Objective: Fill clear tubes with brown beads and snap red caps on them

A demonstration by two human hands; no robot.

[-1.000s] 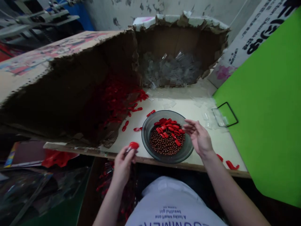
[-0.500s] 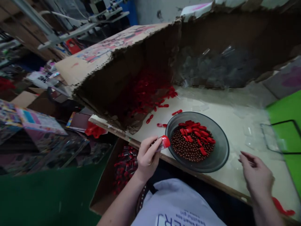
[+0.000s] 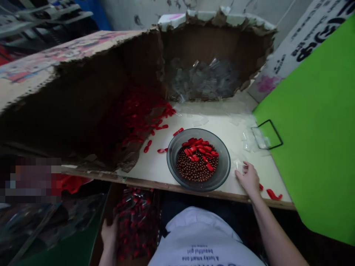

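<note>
Right hand (image 3: 249, 180): fingers spread and released, holding nothing, resting on the white tabletop (image 3: 149, 173) just beside clear plastic scraps (image 3: 238, 165). Left hand (image 3: 109, 234): low at a cardboard box (image 3: 107, 203) of red-capped vials; grip cannot be told. Grey bowl (image 3: 170, 159) between them: brown beads, red pieces. Upside-down shirt (image 3: 199, 240) print: "A lucky smart one beautiful girl". Pixelated patch (image 3: 30, 181) obscures lower left.

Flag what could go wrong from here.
The dark glass bowl sits near the table's front edge, so a knock from the right hand could spill its brown beads. Loose red pieces lie at that edge and might be brushed off. The left hand, down at the cardboard box, could disturb the red-capped items inside.
</note>
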